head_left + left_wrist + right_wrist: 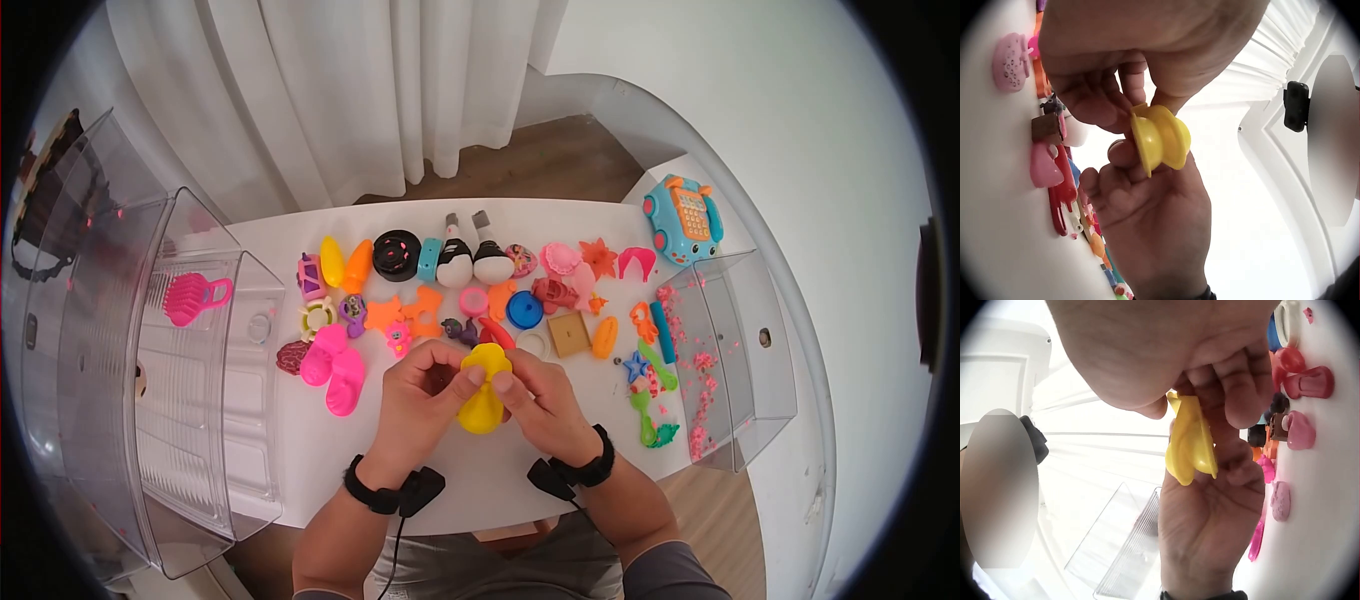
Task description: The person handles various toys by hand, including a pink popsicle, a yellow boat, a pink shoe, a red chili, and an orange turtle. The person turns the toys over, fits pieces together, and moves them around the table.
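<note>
A yellow plastic toy mould [482, 400], with two rounded shells set face to back like a folded case, is held up over the near part of the white table. My left hand [425, 400] pinches its left side, thumb on the near face. On the opposite side my right hand [545, 405] grips it between thumb and fingers. In the left wrist view the yellow mould [1160, 139] shows a flared rim and a narrow waist between its shells. The right wrist view has the mould [1190, 444] at the fingertips of both hands.
Many small toys are spread across the table [450, 495] beyond the hands, among them a pink double mould [333, 370], a blue round lid [524, 310] and a tan square block [569, 335]. Clear plastic bins stand left [205, 440] and right [765, 390]. A toy phone [685, 222] sits back right.
</note>
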`<action>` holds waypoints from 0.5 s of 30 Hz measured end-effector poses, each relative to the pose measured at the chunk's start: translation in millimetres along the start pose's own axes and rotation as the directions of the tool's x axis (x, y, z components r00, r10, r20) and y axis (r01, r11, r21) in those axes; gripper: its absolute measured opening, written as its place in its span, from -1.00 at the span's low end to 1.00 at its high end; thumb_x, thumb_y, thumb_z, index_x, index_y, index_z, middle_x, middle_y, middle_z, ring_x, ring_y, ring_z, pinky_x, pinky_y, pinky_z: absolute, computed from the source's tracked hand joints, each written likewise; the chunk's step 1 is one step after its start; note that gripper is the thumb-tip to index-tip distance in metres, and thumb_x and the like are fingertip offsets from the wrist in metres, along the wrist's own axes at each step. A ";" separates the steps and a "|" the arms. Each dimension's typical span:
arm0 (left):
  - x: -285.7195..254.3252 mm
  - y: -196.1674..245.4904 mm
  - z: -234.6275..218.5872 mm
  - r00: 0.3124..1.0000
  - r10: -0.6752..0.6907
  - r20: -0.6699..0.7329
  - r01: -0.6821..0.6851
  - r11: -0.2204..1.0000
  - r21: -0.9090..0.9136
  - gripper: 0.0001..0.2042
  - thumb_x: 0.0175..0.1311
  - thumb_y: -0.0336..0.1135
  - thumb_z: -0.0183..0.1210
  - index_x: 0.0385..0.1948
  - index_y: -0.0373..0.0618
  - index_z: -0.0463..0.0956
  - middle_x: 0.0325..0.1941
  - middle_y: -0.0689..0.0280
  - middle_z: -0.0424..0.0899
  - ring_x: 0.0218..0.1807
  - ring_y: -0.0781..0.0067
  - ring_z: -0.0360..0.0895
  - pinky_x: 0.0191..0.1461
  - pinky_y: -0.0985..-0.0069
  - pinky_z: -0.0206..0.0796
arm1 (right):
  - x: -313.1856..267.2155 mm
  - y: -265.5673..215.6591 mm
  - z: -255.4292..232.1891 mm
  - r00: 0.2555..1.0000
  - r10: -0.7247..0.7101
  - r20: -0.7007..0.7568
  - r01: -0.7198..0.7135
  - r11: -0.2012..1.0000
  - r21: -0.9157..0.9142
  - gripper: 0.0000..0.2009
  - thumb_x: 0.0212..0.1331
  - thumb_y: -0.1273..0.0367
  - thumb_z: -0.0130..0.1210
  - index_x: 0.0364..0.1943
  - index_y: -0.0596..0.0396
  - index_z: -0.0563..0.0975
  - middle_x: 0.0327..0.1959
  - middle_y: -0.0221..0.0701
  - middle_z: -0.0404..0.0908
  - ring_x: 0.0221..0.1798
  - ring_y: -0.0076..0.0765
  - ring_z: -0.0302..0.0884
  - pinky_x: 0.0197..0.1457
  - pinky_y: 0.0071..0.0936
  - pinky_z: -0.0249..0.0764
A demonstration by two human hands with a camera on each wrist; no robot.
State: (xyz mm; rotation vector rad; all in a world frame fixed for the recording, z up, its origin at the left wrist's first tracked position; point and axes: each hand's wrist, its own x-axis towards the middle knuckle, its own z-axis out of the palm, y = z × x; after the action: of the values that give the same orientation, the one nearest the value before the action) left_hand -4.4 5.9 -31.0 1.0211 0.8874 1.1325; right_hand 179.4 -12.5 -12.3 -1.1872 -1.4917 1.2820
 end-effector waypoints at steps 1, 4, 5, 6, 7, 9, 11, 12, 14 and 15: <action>-0.4 -1.1 -1.3 1.000 -0.021 0.016 0.021 1.000 0.004 -0.82 0.43 -0.33 0.35 -0.12 -0.19 0.56 -0.19 0.42 0.68 -0.21 0.70 0.61 -0.14 0.66 0.50 | 0.9 1.9 -0.3 1.000 -0.029 -0.008 0.028 0.998 -0.053 -0.62 0.58 0.12 0.03 0.04 0.22 0.56 -0.43 -0.39 0.58 -0.44 -0.53 0.52 -0.33 -0.53 0.44; -2.0 4.9 0.4 0.996 -0.086 0.030 0.086 0.996 -0.018 -0.81 0.43 -0.33 0.36 -0.15 -0.16 0.53 -0.21 0.44 0.67 -0.23 0.73 0.62 -0.24 0.70 0.50 | 2.3 7.9 0.2 0.996 -0.081 -0.037 0.075 0.988 -0.131 -0.63 0.55 0.13 0.07 0.03 0.22 0.57 -0.40 -0.35 0.60 -0.40 -0.48 0.52 -0.29 -0.49 0.44; -2.3 7.5 1.3 0.991 -0.130 0.028 0.131 0.990 -0.045 -0.81 0.42 -0.33 0.36 -0.16 -0.16 0.52 -0.23 0.45 0.66 -0.23 0.76 0.61 -0.28 0.72 0.49 | 2.4 8.9 0.6 0.993 -0.104 -0.057 0.094 0.983 -0.157 -0.64 0.55 0.14 0.09 0.03 0.22 0.57 -0.39 -0.32 0.61 -0.37 -0.46 0.51 -0.27 -0.47 0.44; -2.1 8.1 1.0 0.991 -0.128 0.027 0.129 0.991 -0.045 -0.81 0.42 -0.33 0.36 -0.16 -0.16 0.52 -0.23 0.45 0.66 -0.23 0.76 0.61 -0.28 0.72 0.49 | 2.5 9.0 0.7 0.993 -0.105 -0.056 0.095 0.983 -0.157 -0.64 0.55 0.14 0.09 0.03 0.22 0.57 -0.39 -0.32 0.61 -0.37 -0.46 0.51 -0.27 -0.47 0.44; -2.0 8.6 0.6 0.991 -0.131 0.034 0.132 0.990 -0.040 -0.81 0.43 -0.32 0.36 -0.16 -0.15 0.51 -0.23 0.45 0.66 -0.23 0.76 0.61 -0.32 0.74 0.48 | 2.4 9.1 0.4 0.992 -0.110 -0.065 0.098 0.983 -0.158 -0.66 0.54 0.16 0.10 0.02 0.21 0.57 -0.37 -0.31 0.62 -0.36 -0.45 0.52 -0.26 -0.46 0.45; -2.0 8.1 0.8 0.990 -0.133 0.039 0.135 0.990 -0.036 -0.81 0.43 -0.32 0.36 -0.17 -0.15 0.51 -0.23 0.45 0.65 -0.24 0.76 0.61 -0.36 0.75 0.46 | 2.3 9.6 0.6 0.991 -0.114 -0.073 0.101 0.982 -0.159 -0.67 0.53 0.18 0.12 0.02 0.21 0.57 -0.35 -0.29 0.63 -0.36 -0.45 0.52 -0.25 -0.46 0.46; -1.1 5.3 1.6 0.997 -0.069 0.035 0.072 0.994 -0.079 -0.81 0.45 -0.31 0.33 -0.12 -0.17 0.52 -0.22 0.44 0.66 -0.23 0.74 0.62 -0.31 0.74 0.48 | 2.2 10.8 1.0 0.985 -0.122 -0.120 0.103 0.983 -0.154 -0.68 0.53 0.19 0.12 0.00 0.22 0.57 -0.34 -0.28 0.61 -0.34 -0.47 0.52 -0.22 -0.48 0.47; -0.5 2.6 0.0 0.997 -0.069 0.035 0.071 0.994 -0.079 -0.81 0.45 -0.31 0.33 -0.12 -0.17 0.52 -0.22 0.44 0.66 -0.23 0.74 0.62 -0.31 0.74 0.48 | 1.9 12.3 0.4 0.985 -0.122 -0.120 0.103 0.983 -0.154 -0.68 0.53 0.19 0.12 0.00 0.22 0.57 -0.34 -0.28 0.61 -0.34 -0.47 0.52 -0.22 -0.48 0.47; 0.3 -2.2 -5.7 0.999 -0.047 0.002 0.047 0.999 -0.027 -0.77 0.48 -0.27 0.31 -0.03 -0.19 0.53 -0.18 0.41 0.67 -0.20 0.71 0.63 -0.21 0.66 0.52 | 1.4 16.2 -1.6 0.987 -0.055 -0.151 0.043 0.996 -0.083 -0.70 0.56 0.21 0.09 0.03 0.21 0.55 -0.30 -0.35 0.61 -0.30 -0.52 0.52 -0.16 -0.52 0.48; 0.3 -0.7 -7.8 0.999 -0.047 0.002 0.047 0.999 -0.027 -0.77 0.48 -0.27 0.31 -0.03 -0.19 0.53 -0.18 0.41 0.67 -0.20 0.71 0.63 -0.21 0.66 0.52 | 1.9 17.1 -1.4 0.987 -0.055 -0.152 0.043 0.996 -0.083 -0.70 0.56 0.21 0.09 0.03 0.21 0.55 -0.30 -0.35 0.61 -0.30 -0.52 0.52 -0.16 -0.52 0.48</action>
State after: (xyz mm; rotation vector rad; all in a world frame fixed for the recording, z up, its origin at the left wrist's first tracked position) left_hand -11.4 7.5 -34.0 0.9743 0.8885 1.1013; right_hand 182.8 -9.7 -29.1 -1.2637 -1.4606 1.0818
